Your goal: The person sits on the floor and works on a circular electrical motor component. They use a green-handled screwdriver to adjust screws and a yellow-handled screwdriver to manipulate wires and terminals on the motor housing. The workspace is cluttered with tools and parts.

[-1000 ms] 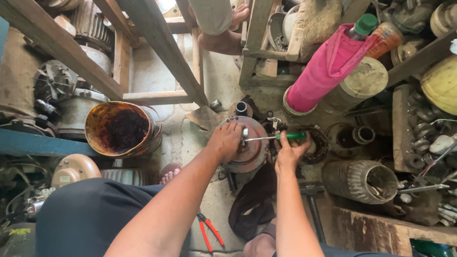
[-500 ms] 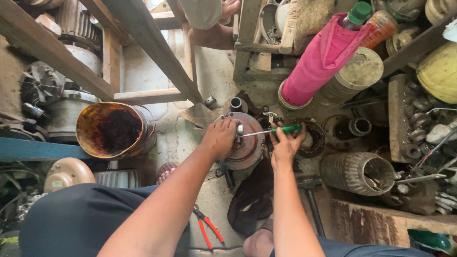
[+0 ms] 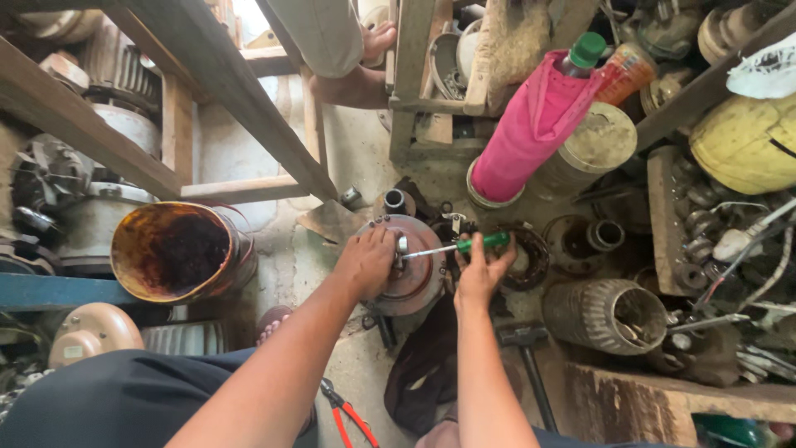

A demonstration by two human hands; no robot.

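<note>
My left hand (image 3: 367, 259) lies flat on the round metal motor housing (image 3: 412, 274), palm and fingers spread over its dull, pinkish-grey end plate, which stands on the gritty concrete floor (image 3: 282, 265) between my knees. My right hand (image 3: 479, 270) is closed around the green plastic handle of a screwdriver (image 3: 454, 247), whose thin steel shaft runs nearly level to the left, its tip at the centre of the housing just beside my left fingertips. The two hands are close but not touching. To the left stands a rusty cylindrical tin can (image 3: 176, 251), its inside crusted dark brown and black. Red-handled pliers (image 3: 347, 412) lie on the floor by my left forearm, and a black hammer (image 3: 529, 358) lies beside my right forearm. To the right rests a ribbed, dusty metal cylinder (image 3: 609, 313) on its side with its open mouth showing. Behind the housing a bottle wrapped in bright pink cloth (image 3: 531, 126) leans, green cap at its top. Rough wooden beams (image 3: 224, 83) cross overhead, and another person's bare foot (image 3: 377, 40) shows beyond them.
</note>
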